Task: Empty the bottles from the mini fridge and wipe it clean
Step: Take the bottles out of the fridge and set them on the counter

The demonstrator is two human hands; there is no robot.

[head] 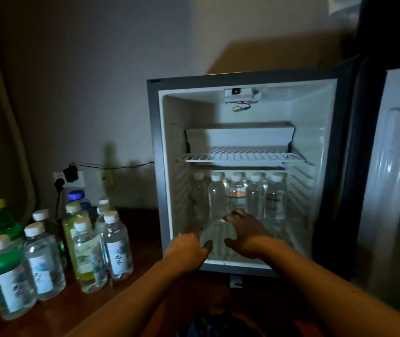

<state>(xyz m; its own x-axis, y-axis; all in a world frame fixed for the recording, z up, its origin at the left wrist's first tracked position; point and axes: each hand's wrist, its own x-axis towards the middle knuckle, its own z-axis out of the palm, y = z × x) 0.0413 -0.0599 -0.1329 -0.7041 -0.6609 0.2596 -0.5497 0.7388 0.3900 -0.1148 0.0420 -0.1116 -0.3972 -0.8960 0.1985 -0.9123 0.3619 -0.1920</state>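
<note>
Head view: the fridge (242, 171) stands open on the worktop (145, 276), door (393, 166) swung to its right.
Bottles inside: a row of clear capped bottles (238, 195) stands at the back of the fridge floor, under the wire shelf (240, 156), which is bare.
Front bottle: one blurred clear bottle (217, 234) sits at the front of the fridge floor, between the two hands.
Left hand (189, 246): at that bottle's left side, fingers loosely spread; I cannot tell whether it grips yet.
Right hand (247, 232): at its right side, fingers curled toward it; contact is unclear too.
Bottles outside: a cluster of bottles (55, 249) stands on the worktop left of the fridge.
Progress: emptying looks partly done; wiping not begun.
Risk: a loose two-sided hold could let the bottle slip, or a knuckle could topple the back row behind it.
Risk: the worktop cluster is crowded, so setting another down carelessly may knock neighbours over.
</note>
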